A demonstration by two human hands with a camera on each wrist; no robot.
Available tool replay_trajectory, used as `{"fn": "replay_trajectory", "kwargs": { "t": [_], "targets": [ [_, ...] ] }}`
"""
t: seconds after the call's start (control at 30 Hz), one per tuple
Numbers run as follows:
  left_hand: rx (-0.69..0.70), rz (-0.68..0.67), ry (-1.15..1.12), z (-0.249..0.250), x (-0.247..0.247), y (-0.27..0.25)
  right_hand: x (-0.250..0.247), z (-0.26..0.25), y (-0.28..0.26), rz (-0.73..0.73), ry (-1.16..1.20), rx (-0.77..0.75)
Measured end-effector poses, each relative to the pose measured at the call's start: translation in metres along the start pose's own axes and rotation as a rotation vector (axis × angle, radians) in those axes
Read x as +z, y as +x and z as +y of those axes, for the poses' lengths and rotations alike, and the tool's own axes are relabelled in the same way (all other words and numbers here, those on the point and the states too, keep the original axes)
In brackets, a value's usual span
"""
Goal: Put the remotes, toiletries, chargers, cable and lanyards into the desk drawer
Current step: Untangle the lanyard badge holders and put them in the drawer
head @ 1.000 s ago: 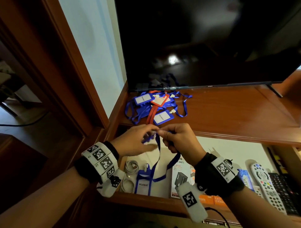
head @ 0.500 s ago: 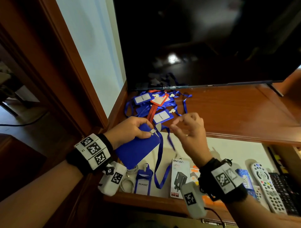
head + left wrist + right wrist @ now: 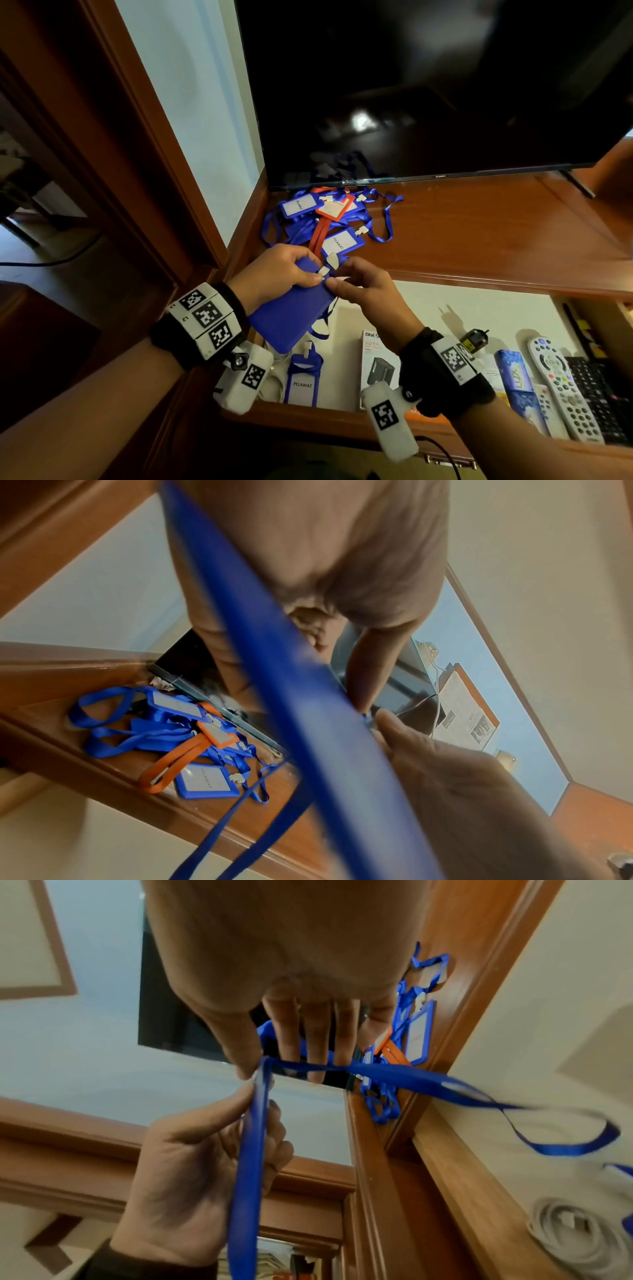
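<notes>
My left hand grips a blue badge holder above the open drawer. In the right wrist view the holder shows edge-on in the left hand. My right hand pinches the lanyard strap at the holder's white clip; the strap loops down toward the drawer. A pile of blue and orange lanyards lies on the desk top under the TV. In the drawer lie another blue badge, a coiled white cable, a charger box, a soap box and a white remote.
A large black TV stands at the back of the wooden desk top. A black remote lies at the drawer's right end. A wooden door frame rises on the left, next to the pale wall.
My right hand, spread and lifted off half a second ago, has come back down to the clip. The left hand keeps the blue holder and has tilted it slightly.
</notes>
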State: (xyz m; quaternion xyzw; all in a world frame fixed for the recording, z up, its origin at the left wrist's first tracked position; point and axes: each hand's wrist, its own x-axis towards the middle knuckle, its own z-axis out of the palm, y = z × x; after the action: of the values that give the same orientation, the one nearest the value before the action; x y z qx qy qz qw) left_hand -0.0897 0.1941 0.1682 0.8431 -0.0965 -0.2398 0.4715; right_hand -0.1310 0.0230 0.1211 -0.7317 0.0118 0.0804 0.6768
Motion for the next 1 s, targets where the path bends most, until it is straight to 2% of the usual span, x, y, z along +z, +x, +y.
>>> {"fn": "replay_trajectory", "kwargs": {
  "t": [0.07, 0.1, 0.23, 0.37, 0.47, 0.67, 0.77, 0.87, 1.0],
  "targets": [
    [0.01, 0.012, 0.023, -0.001, 0.0, 0.0, 0.001, 0.0, -0.002, -0.086, 0.032, 0.003],
    [0.023, 0.03, 0.055, -0.002, 0.0, 0.0, 0.001, 0.0, -0.002, -0.081, 0.03, -0.002],
    [0.093, 0.129, 0.263, -0.006, 0.0, 0.001, 0.002, -0.001, -0.002, 0.064, -0.14, -0.086],
    [0.129, 0.154, 0.322, -0.008, 0.002, 0.001, 0.001, 0.0, -0.008, 0.126, -0.308, -0.229],
    [0.145, 0.123, 0.358, -0.008, 0.002, -0.001, -0.006, -0.004, -0.015, 0.193, -0.332, -0.329],
    [0.169, 0.061, 0.432, -0.002, 0.006, -0.006, -0.018, -0.011, -0.018, 0.27, -0.385, -0.42],
    [0.16, -0.001, 0.564, 0.0, 0.014, -0.011, -0.021, -0.017, -0.014, 0.253, -0.364, -0.418],
    [0.164, -0.059, 0.716, 0.001, 0.024, -0.015, -0.026, -0.02, -0.001, 0.194, -0.452, -0.366],
    [0.17, -0.047, 0.696, 0.004, 0.022, -0.018, -0.047, -0.005, 0.016, 0.324, -0.667, -0.224]
  ]
}}
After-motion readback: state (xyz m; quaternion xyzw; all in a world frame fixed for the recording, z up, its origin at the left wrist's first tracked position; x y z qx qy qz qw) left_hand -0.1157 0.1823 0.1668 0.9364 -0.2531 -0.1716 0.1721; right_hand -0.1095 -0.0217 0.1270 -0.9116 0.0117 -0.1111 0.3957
